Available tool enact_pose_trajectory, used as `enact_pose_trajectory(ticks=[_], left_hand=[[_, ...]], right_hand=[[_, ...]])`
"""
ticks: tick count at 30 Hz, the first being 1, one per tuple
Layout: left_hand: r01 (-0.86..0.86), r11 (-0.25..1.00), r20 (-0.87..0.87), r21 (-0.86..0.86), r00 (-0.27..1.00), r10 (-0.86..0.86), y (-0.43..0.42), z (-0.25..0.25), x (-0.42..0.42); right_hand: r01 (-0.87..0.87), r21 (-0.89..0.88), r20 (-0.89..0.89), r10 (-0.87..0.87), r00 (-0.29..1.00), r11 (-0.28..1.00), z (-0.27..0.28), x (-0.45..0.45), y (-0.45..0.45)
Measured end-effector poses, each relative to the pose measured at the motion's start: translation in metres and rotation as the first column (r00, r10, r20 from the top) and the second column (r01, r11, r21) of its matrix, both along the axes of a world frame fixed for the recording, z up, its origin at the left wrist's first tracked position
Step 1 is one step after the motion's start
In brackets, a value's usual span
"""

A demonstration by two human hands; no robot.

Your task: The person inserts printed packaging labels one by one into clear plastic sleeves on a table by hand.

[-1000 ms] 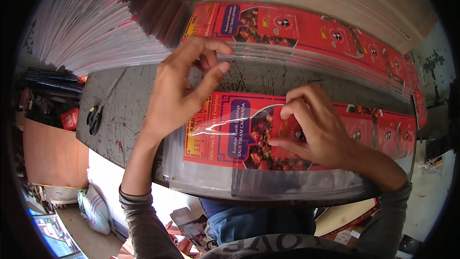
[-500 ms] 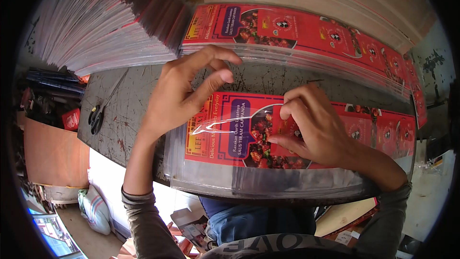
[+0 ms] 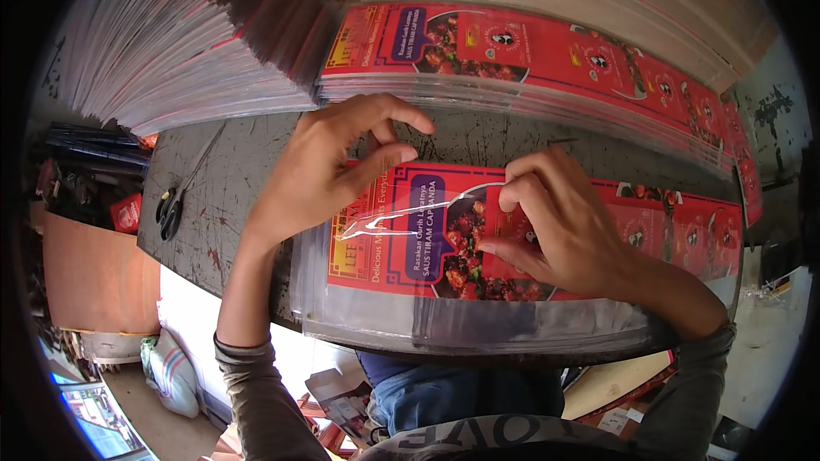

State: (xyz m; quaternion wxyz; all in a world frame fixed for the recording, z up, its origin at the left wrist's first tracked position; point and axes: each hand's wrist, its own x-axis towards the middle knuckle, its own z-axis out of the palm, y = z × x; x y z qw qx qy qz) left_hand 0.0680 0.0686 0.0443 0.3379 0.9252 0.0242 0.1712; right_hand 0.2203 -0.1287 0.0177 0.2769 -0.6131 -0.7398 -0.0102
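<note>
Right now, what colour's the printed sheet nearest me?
The printed sheet is mostly red; see the head view.

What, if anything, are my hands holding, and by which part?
The left hand holds nothing visible. The right hand is over the red printed sheet; whether it grips can't be told.

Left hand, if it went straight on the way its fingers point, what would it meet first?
Probably the right hand: the left hand points across towards it. Depth is unclear, so it might pass over.
</note>
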Motion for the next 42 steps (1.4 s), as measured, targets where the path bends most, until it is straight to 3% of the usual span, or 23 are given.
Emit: enact_pose_trajectory(ticks=[3, 5, 6, 9, 11, 12, 14, 18, 20, 21, 22, 24, 26, 27, 29, 33, 35, 38, 39, 40, 42], left_hand=[[-0.135, 0.991, -0.045, 0.001, 0.99, 0.135, 0.003, 0.005, -0.001], [-0.172, 0.985, 0.18, -0.014, 0.969, 0.171, 0.006, -0.003, 0.002], [-0.172, 0.985, 0.181, -0.014, 0.968, 0.172, 0.005, -0.005, 0.006], [-0.224, 0.972, 0.44, 0.072, 0.882, 0.17, -0.001, -0.006, 0.011], [-0.236, 0.959, 0.12, -0.154, 0.959, 0.255, -0.004, 0.004, 0.001], [-0.236, 0.959, 0.12, -0.155, 0.959, 0.255, -0.002, 0.009, -0.001], [-0.386, 0.904, -0.109, -0.182, 0.922, 0.371, -0.001, 0.016, -0.003], [-0.24, 0.925, 0.087, -0.295, 0.957, 0.276, 0.006, -0.002, 0.004], [-0.242, 0.961, 0.128, 0.134, 0.966, 0.226, 0.017, -0.013, 0.006], [-0.24, 0.961, 0.131, 0.138, 0.966, 0.223, 0.021, -0.016, 0.007], [-0.266, 0.884, 0.181, 0.383, 0.961, 0.211, 0.024, -0.019, 0.007], [-0.283, 0.746, 0.227, 0.603, 0.957, 0.18, 0.028, -0.02, 0.004], [-0.199, 0.866, 0.146, 0.46, 0.978, 0.147, 0.031, -0.016, 0.003], [-0.191, 0.865, 0.153, 0.465, 0.979, 0.134, 0.031, -0.014, 0.003], [-0.16, 0.847, 0.175, 0.507, 0.981, 0.08, 0.027, -0.012, 0.001], [-0.11, 0.881, 0.122, 0.461, 0.991, 0.06, 0.008, -0.002, -0.002], [-0.058, 0.88, 0.001, 0.471, 0.998, 0.065, -0.002, 0.003, -0.005], [-0.002, 0.869, -0.028, 0.494, 0.999, 0.018, -0.022, 0.006, -0.008], [0.034, 0.885, -0.171, 0.464, 0.984, 0.053, -0.026, 0.008, -0.013], [0.031, 0.887, -0.167, 0.46, 0.985, 0.052, -0.028, 0.008, -0.015], [0.002, 0.924, -0.259, 0.381, 0.96, 0.104, -0.03, 0.007, -0.017]], right_hand=[[0.002, 0.002, 0.009, -0.002, 1.0, 1.0, 0.0, 0.0, 0.0], [-0.002, -0.003, 0.02, 0.002, 1.0, 1.0, 0.001, 0.0, 0.0], [-0.002, -0.003, 0.021, 0.002, 1.0, 1.0, 0.0, 0.0, 0.0], [0.0, 0.003, 0.014, 0.0, 1.0, 1.0, 0.0, 0.0, 0.0], [0.006, -0.004, 0.021, -0.006, 1.0, 1.0, 0.001, 0.0, 0.0], [0.007, -0.005, 0.022, -0.006, 1.0, 1.0, 0.001, 0.0, 0.0], [0.0, -0.008, 0.017, 0.0, 1.0, 1.0, 0.002, 0.001, -0.001], [0.019, 0.028, 0.012, -0.02, 1.0, 0.999, 0.001, -0.001, 0.0], [0.019, 0.038, 0.014, -0.019, 1.0, 0.999, 0.001, 0.0, 0.001], [0.021, 0.043, 0.015, -0.022, 1.0, 0.999, 0.002, 0.0, 0.0], [0.01, 0.03, 0.018, -0.011, 1.0, 0.999, 0.002, 0.0, -0.001], [0.006, 0.021, 0.019, -0.006, 1.0, 1.0, 0.002, 0.0, -0.002], [-0.039, -0.025, 0.023, 0.039, 0.999, 0.999, 0.005, 0.005, -0.002], [-0.026, -0.018, 0.029, 0.027, 0.999, 0.999, 0.011, 0.008, -0.004], [-0.058, -0.339, -0.081, 0.032, 0.996, 0.939, 0.026, 0.016, -0.013], [-0.001, -0.447, -0.099, -0.048, 0.994, 0.895, 0.045, 0.031, -0.039], [0.108, -0.557, -0.115, -0.205, 0.972, 0.823, 0.052, 0.039, -0.057], [0.203, -0.559, -0.066, -0.287, 0.956, 0.804, 0.052, 0.065, -0.095], [0.261, -0.602, -0.107, -0.4, 0.91, 0.755, 0.055, 0.072, -0.108], [0.308, -0.646, -0.142, -0.507, 0.85, 0.698, 0.058, 0.08, -0.122], [0.376, -0.567, -0.172, -0.552, 0.816, 0.733, 0.048, 0.106, -0.161]])
